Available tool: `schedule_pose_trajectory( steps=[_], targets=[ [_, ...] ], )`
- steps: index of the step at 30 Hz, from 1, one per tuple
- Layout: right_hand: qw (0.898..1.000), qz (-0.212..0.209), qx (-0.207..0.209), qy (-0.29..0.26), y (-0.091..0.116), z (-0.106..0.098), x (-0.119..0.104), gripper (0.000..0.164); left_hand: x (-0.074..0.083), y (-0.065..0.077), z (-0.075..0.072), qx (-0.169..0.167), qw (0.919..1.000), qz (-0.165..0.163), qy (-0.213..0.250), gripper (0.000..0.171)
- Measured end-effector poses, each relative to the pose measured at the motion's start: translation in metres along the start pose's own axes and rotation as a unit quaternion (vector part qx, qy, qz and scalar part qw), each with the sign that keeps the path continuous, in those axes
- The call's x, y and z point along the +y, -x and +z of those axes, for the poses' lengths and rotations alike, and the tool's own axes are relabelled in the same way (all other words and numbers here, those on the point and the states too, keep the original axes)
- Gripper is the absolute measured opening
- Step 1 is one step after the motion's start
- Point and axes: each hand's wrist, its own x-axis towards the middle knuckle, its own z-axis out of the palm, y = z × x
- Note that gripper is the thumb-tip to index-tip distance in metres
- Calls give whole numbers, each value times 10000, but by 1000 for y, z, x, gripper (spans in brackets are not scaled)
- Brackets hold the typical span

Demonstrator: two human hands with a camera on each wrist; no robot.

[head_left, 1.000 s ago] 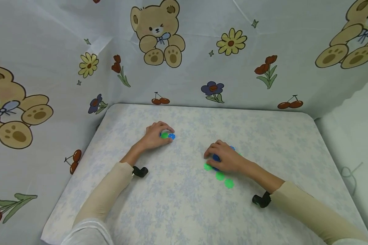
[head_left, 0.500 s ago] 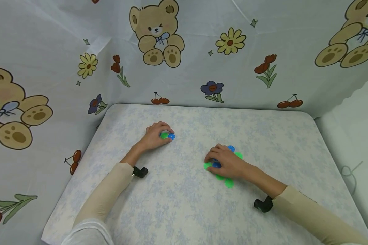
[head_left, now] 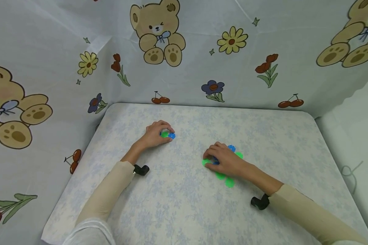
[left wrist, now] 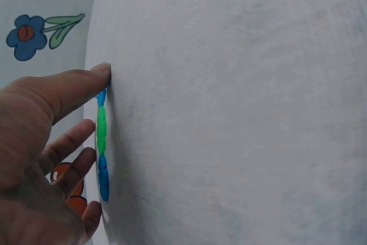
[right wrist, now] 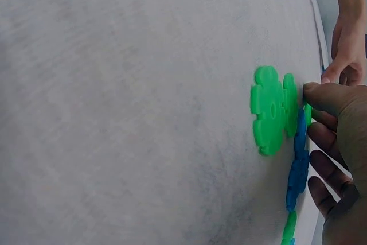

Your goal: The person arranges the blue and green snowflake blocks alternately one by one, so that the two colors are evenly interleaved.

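Nearest, two green flower-shaped discs (head_left: 229, 183) lie at six o'clock from the right hand (head_left: 225, 158) on the patterned tablecloth (head_left: 171, 204). That hand arches low — thumb and fingers narrowly pinching a single green disc (head_left: 206, 162) at nine o'clock, blue discs (head_left: 216, 163) beneath. Another green disc (head_left: 239, 155) sits at three, another blue disc (head_left: 231, 148) at one. Farther, toward ten, the left hand (head_left: 154, 135) curls round a blue-green-blue row (head_left: 164, 134). Beyond, at twelve, stands bear-printed cloth (head_left: 196, 51).
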Motion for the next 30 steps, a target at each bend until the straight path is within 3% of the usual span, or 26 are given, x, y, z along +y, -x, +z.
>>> schedule_pose_trajectory(
  steps=[11, 20, 30],
  targets=[
    [10000, 73, -45, -19, -22, 1, 1, 21, -5, -1, 1, -42, 10000, 33, -7, 31],
    [9997, 61, 168, 163, -37, 4, 4, 22, -6, -2, 3, -76, 10000, 45, -6, 31],
    [9976, 447, 260, 467, -59, 6, -2, 23, -8, -3, 3, -36, 9999, 60, -82, 29]
  ],
)
